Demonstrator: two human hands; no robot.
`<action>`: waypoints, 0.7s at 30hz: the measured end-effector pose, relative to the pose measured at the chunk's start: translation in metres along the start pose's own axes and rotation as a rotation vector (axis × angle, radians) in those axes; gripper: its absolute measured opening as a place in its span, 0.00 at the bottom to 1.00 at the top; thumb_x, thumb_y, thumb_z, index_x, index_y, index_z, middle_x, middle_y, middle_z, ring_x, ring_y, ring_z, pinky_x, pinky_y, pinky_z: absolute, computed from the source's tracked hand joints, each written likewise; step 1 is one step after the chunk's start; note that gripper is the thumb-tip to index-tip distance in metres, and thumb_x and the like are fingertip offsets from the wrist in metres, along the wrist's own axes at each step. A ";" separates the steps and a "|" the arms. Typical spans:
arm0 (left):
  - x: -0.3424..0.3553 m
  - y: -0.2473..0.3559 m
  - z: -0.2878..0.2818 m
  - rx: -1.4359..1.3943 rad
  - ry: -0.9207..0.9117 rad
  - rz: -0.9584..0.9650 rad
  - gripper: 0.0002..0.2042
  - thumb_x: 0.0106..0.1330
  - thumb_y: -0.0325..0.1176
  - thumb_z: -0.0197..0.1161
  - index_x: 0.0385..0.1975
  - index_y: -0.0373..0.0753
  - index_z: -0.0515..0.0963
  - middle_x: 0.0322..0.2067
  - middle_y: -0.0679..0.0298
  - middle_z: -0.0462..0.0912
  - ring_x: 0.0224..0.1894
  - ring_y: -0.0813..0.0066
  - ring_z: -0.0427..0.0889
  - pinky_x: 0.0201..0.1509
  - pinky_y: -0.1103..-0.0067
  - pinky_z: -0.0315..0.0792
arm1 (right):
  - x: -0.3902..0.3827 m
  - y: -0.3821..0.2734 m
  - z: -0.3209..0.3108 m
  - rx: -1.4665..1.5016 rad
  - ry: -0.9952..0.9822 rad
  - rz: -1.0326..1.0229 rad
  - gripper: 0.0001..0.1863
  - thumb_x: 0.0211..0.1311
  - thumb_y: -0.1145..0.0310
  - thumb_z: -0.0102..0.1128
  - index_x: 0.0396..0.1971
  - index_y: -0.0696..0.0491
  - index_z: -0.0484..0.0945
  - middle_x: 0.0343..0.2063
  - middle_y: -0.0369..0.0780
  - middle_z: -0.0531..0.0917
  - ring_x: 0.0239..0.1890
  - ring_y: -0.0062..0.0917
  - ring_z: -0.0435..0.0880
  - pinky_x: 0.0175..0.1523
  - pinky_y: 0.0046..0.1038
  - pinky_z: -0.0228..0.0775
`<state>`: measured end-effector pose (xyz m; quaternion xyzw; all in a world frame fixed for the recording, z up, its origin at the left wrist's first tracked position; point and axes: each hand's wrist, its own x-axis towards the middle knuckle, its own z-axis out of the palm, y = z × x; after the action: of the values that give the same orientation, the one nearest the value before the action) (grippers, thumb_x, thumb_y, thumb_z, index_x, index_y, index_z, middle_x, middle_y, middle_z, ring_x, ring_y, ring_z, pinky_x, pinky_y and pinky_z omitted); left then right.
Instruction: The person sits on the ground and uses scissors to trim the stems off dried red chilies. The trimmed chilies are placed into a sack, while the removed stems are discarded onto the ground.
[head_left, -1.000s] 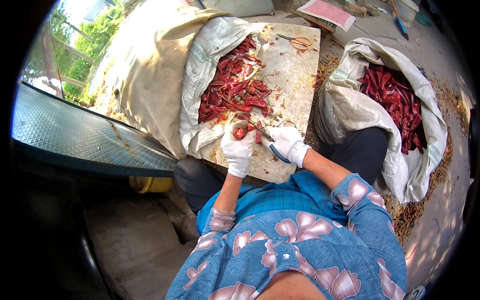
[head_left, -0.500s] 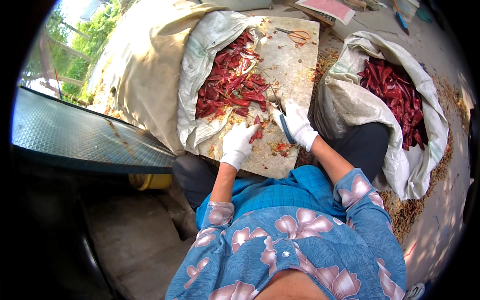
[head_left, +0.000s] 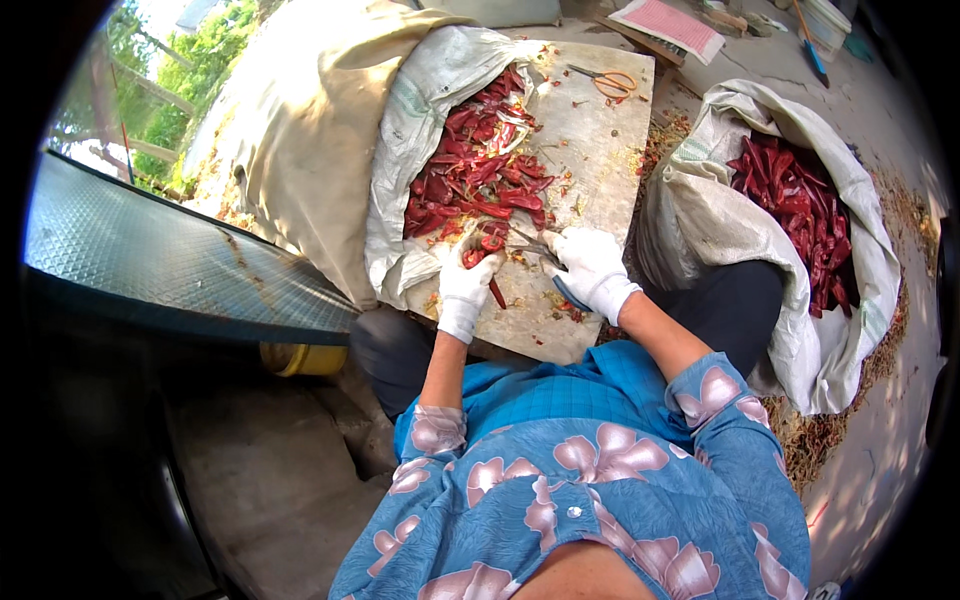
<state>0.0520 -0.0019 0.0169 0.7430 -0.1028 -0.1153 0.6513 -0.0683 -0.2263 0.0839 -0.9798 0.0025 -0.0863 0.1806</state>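
Note:
Both my hands wear white gloves over a worn pale board (head_left: 590,150). My left hand (head_left: 462,292) is closed on a dried red chili pepper (head_left: 497,293), whose tip sticks out below the fingers. Blue-handled scissors (head_left: 537,247) are gripped in my right hand (head_left: 594,272), their dark blades pointing left toward the pepper. Just beyond my left hand, a heap of red chili peppers (head_left: 480,165) spills from the mouth of a white woven sack (head_left: 405,120) onto the board. Yellowish seeds and scraps are scattered around them.
Orange-handled scissors (head_left: 608,82) lie at the board's far end. On the right, an open white sack (head_left: 705,220) holds more red chilies (head_left: 795,210). A metal-patterned panel (head_left: 180,255) stands at left, above a yellow container (head_left: 305,358). Dry plant debris (head_left: 870,370) covers the floor by the right sack.
My left hand has turned and drawn slightly left and down, with the pepper now gripped in its fingers. The scissors' blades have swung from pointing up and away to pointing left.

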 end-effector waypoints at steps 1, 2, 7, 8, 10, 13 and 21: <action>-0.002 0.006 0.003 0.019 0.009 0.017 0.19 0.58 0.27 0.74 0.49 0.32 0.82 0.44 0.63 0.86 0.46 0.77 0.83 0.55 0.78 0.78 | -0.001 -0.001 0.001 -0.015 -0.019 -0.003 0.18 0.64 0.53 0.66 0.48 0.47 0.84 0.35 0.43 0.85 0.41 0.41 0.87 0.45 0.45 0.77; -0.005 0.011 0.006 0.038 0.017 0.033 0.18 0.58 0.26 0.74 0.49 0.32 0.82 0.44 0.64 0.86 0.46 0.77 0.83 0.55 0.78 0.78 | -0.001 -0.003 0.001 -0.029 -0.039 -0.005 0.18 0.64 0.53 0.66 0.47 0.47 0.84 0.36 0.43 0.85 0.41 0.41 0.87 0.45 0.45 0.77; -0.018 0.038 0.023 0.503 0.066 0.235 0.20 0.59 0.29 0.75 0.50 0.32 0.81 0.40 0.63 0.86 0.41 0.76 0.84 0.51 0.77 0.79 | 0.000 -0.005 0.004 0.030 -0.110 0.041 0.16 0.66 0.50 0.63 0.37 0.48 0.85 0.31 0.47 0.87 0.38 0.43 0.89 0.42 0.47 0.77; -0.018 0.038 0.023 0.566 0.064 0.205 0.21 0.59 0.32 0.76 0.52 0.33 0.82 0.40 0.61 0.88 0.41 0.74 0.85 0.51 0.76 0.79 | -0.001 -0.004 0.004 0.036 -0.092 0.020 0.16 0.66 0.50 0.62 0.37 0.48 0.85 0.29 0.48 0.86 0.35 0.44 0.88 0.41 0.47 0.77; -0.023 0.050 0.028 0.535 0.047 0.198 0.21 0.60 0.32 0.76 0.53 0.32 0.82 0.41 0.61 0.88 0.42 0.74 0.85 0.52 0.76 0.79 | -0.005 -0.002 0.005 0.047 -0.053 -0.016 0.17 0.68 0.51 0.60 0.36 0.50 0.85 0.25 0.50 0.85 0.30 0.47 0.86 0.38 0.48 0.78; -0.024 0.049 0.029 0.321 -0.006 0.082 0.19 0.63 0.31 0.75 0.53 0.33 0.82 0.45 0.61 0.88 0.45 0.74 0.86 0.52 0.76 0.79 | -0.007 -0.003 0.017 0.250 -0.069 0.033 0.20 0.70 0.49 0.58 0.34 0.51 0.84 0.30 0.49 0.87 0.35 0.49 0.87 0.42 0.49 0.77; -0.028 0.031 0.056 -0.630 -0.017 -0.042 0.13 0.71 0.23 0.67 0.54 0.32 0.82 0.41 0.64 0.87 0.41 0.79 0.85 0.47 0.79 0.81 | -0.018 -0.012 -0.005 1.768 -0.440 0.227 0.21 0.83 0.55 0.49 0.45 0.57 0.82 0.19 0.27 0.68 0.19 0.13 0.67 0.24 0.22 0.59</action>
<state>0.0079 -0.0500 0.0417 0.5057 -0.0522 -0.1612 0.8459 -0.0869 -0.2164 0.0897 -0.4730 -0.0029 0.1499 0.8682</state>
